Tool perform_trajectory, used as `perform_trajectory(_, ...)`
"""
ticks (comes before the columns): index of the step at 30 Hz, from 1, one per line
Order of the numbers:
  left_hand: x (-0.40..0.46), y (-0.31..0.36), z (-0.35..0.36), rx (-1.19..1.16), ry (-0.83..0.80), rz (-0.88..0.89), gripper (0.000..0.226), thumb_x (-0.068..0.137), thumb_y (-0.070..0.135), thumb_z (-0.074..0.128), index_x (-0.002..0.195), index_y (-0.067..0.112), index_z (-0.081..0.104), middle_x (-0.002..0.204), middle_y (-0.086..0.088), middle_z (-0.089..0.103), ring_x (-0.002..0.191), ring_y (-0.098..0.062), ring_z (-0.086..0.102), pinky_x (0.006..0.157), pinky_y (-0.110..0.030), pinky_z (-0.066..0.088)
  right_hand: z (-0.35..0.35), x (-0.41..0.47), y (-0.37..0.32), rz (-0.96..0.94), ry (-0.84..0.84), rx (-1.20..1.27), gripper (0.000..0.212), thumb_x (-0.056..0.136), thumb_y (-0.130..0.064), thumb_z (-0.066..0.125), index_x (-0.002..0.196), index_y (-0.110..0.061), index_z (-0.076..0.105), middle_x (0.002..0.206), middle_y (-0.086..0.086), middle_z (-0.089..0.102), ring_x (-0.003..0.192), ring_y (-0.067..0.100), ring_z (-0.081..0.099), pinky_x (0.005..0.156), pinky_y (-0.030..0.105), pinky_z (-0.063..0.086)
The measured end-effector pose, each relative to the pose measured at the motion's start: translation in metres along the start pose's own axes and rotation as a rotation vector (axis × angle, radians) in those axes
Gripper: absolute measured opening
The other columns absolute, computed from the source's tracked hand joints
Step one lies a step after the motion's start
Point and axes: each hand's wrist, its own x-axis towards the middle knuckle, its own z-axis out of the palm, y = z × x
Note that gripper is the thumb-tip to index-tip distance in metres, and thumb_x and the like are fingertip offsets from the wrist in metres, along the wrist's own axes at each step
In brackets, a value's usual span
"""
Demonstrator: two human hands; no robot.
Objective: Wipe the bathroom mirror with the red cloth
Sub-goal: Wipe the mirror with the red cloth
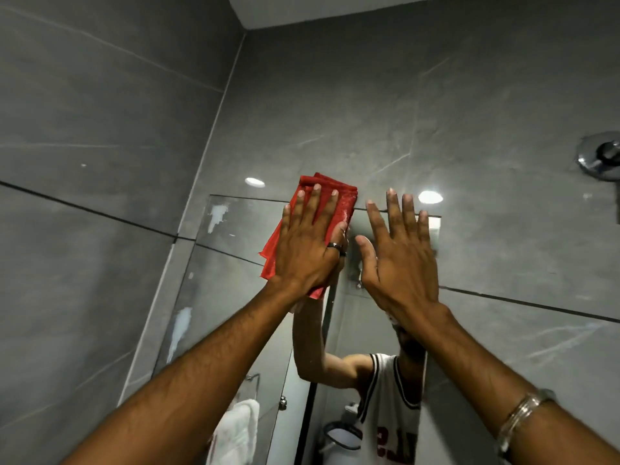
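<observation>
The frameless bathroom mirror (235, 297) hangs on the grey tiled wall, its top edge running just above my fingers. My left hand (308, 243), a ring on one finger, lies flat with spread fingers on the folded red cloth (342, 203) and presses it against the mirror's top edge. The cloth overlaps the wall above the glass. My right hand (399, 256) is raised next to it, fingers spread, palm toward the glass at the mirror's top right; it holds nothing. White smears mark the mirror's left side.
Grey wall tiles surround the mirror, with a corner at the left. A chrome fitting (602, 156) sticks out of the wall at the far right. The mirror reflects a person in a white jersey, a white towel (235, 431) on a rail and a glass door.
</observation>
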Motion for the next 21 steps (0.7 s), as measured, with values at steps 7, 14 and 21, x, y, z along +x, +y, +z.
perform_trajectory(7, -0.001, -0.059, -0.015, 0.004, -0.024, -0.061, 0.071, 0.102, 0.053, 0.013, 0.165, 0.026, -0.005, 0.174, -0.001, -0.015, 0.161, -0.021, -0.018, 0.131, -0.048, -0.011, 0.043, 0.027, -0.05, -0.057, 0.02, -0.014, 0.076, 0.099, -0.063, 0.005, 0.164, -0.026, 0.011, 0.173, 0.009, -0.003, 0.159, 0.025, -0.012, 0.127, 0.046, -0.015)
perform_trajectory(14, 0.004, -0.137, -0.024, -0.015, 0.009, -0.215, 0.07, 0.102, 0.049, 0.015, 0.163, 0.024, -0.006, 0.174, -0.004, -0.01, 0.162, -0.024, -0.012, 0.132, -0.048, -0.009, 0.064, 0.039, -0.076, -0.087, 0.041, 0.002, 0.075, 0.099, -0.063, 0.011, 0.164, -0.026, 0.015, 0.173, 0.009, -0.001, 0.159, 0.027, -0.01, 0.129, 0.051, -0.004)
perform_trajectory(21, 0.012, -0.177, -0.028, -0.084, 0.047, -0.382, 0.061, 0.111, 0.045, 0.021, 0.164, 0.03, -0.006, 0.175, -0.001, -0.009, 0.162, -0.023, -0.009, 0.133, -0.052, 0.0, 0.072, 0.034, -0.097, -0.137, 0.03, 0.022, 0.074, 0.1, -0.062, 0.011, 0.164, -0.025, 0.015, 0.173, 0.009, -0.002, 0.159, 0.027, -0.009, 0.13, 0.053, 0.001)
